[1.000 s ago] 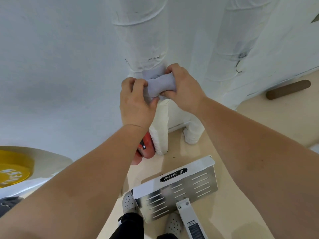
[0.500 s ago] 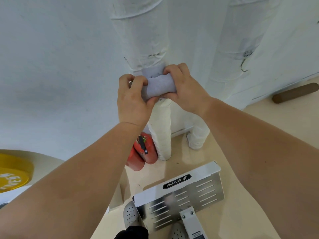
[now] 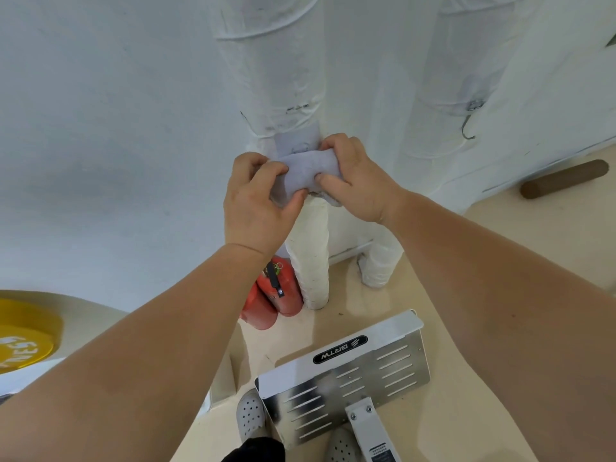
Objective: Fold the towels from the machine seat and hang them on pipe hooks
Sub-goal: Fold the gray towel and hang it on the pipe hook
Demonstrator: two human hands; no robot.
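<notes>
A small pale grey towel, folded into a thick roll, is held against the left white wrapped pipe, just under a clear adhesive hook pad. My left hand grips its left end and my right hand pinches its right end. The hook under the towel is hidden. On the right wrapped pipe a bare metal hook hangs free.
Two red fire extinguishers stand at the left pipe's base. A metal machine footplate lies on the beige floor below my arms, with my grey clogs beside it. A yellow weight plate sits far left; a brown roller far right.
The view has tilted and shifted slightly. Both hands still hold the towel at the left pipe, and my right thumb has moved under the roll.
</notes>
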